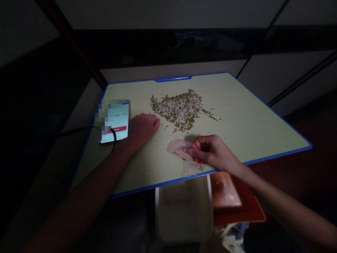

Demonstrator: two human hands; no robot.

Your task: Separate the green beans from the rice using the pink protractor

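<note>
A spread of small green beans mixed with pale grains (181, 109) lies on the far middle of a light wooden table with a blue rim (263, 119). My left hand (143, 127) rests on the table as a loose fist just left of the spread, with nothing visible in it. Near the table's front edge, my right hand (210, 151) pinches a clear pink protractor (180, 149) and holds it flat on the surface. A small heap of pale grains (190, 170) sits right at the front edge, below the protractor.
A phone (117, 122) showing a timer lies at the table's left edge with a dark cable looped over it. Below the front edge stand a white container (184, 211) and an orange-brown container (228, 195). The surroundings are dark.
</note>
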